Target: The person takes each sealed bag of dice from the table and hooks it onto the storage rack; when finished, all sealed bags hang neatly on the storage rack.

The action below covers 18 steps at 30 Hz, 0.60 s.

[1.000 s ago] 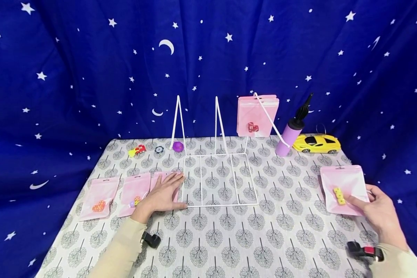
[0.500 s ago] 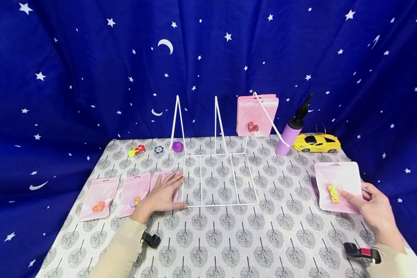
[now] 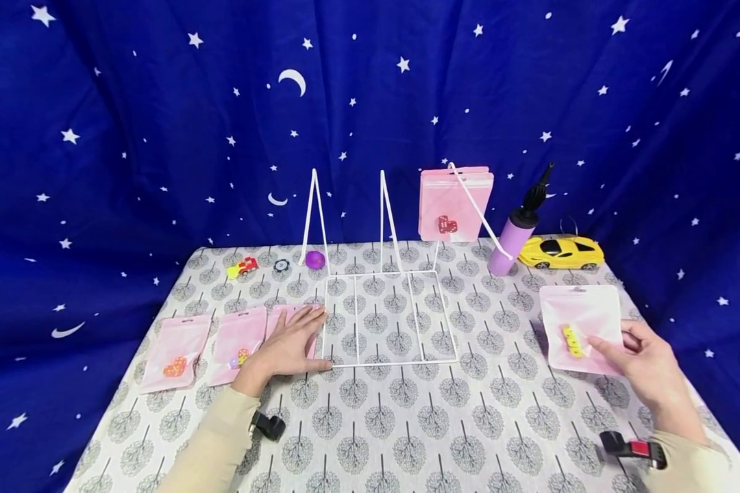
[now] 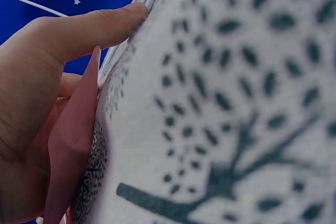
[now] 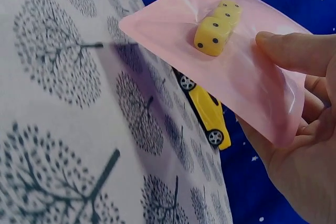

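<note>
My right hand [image 3: 647, 366] pinches a pink zip pouch [image 3: 592, 308] by its right side, thumb in front and fingers behind. Yellow dice [image 5: 212, 35] show through the pouch, which is held up over the cloth in the right wrist view. My left hand [image 3: 290, 342] lies spread at the left side of a white wire rack [image 3: 391, 365], thumb and fingertips right at its base frame. Under that hand a pink pouch [image 4: 73, 145] is partly hidden. Two more pouches lie to its left, one with orange dice [image 3: 175, 366], the other with mixed-colour dice [image 3: 243, 356].
Pink pouches [image 3: 456, 198], the front one holding red dice, hang on the rack's right arm. Behind stand a purple hand pump [image 3: 510, 243] and a yellow toy car [image 3: 561, 253]. Back left are a small red-yellow toy [image 3: 243, 267], a round chip [image 3: 281, 265] and a purple ball [image 3: 315, 260].
My right hand has carried the pouch with yellow dice to the left and slightly up. The left hand has stayed in place at the rack.
</note>
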Each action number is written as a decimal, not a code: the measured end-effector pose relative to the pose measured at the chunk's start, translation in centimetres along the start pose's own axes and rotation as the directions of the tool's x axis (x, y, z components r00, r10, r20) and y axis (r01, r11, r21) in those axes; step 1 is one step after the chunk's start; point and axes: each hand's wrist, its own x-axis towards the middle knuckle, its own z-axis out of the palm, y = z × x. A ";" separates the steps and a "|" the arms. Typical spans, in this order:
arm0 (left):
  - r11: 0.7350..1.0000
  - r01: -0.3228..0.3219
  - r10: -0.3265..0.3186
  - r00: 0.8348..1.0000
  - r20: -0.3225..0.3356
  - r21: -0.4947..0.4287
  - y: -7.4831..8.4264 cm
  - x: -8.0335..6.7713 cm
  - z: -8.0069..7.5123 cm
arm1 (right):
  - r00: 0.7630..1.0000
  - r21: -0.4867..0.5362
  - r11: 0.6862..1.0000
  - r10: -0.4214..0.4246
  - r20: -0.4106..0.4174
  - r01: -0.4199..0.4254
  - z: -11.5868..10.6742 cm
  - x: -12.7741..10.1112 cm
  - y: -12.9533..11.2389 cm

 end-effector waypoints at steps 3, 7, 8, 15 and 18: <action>1.000 -0.001 0.001 1.000 -0.001 -0.001 0.0 0.0 0.0 | 1.000 -0.011 1.000 -0.026 0.017 0.026 0.5 -0.1 -0.6; 1.000 -0.001 0.001 1.000 -0.003 -0.012 0.0 0.0 0.1 | 0.997 -0.037 0.997 -0.066 0.032 0.067 1.5 -0.2 -1.4; 1.000 -0.001 0.001 1.000 -0.003 -0.015 0.0 0.0 0.1 | 0.996 -0.040 0.996 -0.078 0.035 0.079 1.8 -0.2 -1.6; 1.000 -0.013 0.013 1.000 -0.001 -0.012 -0.1 0.0 0.0 | 0.990 -0.089 0.986 -0.138 0.038 0.141 3.4 -0.1 -2.8; 1.000 -0.021 0.021 1.000 -0.009 -0.007 0.0 0.1 -0.1 | 0.989 -0.116 0.982 -0.140 0.053 0.146 3.9 0.0 -3.3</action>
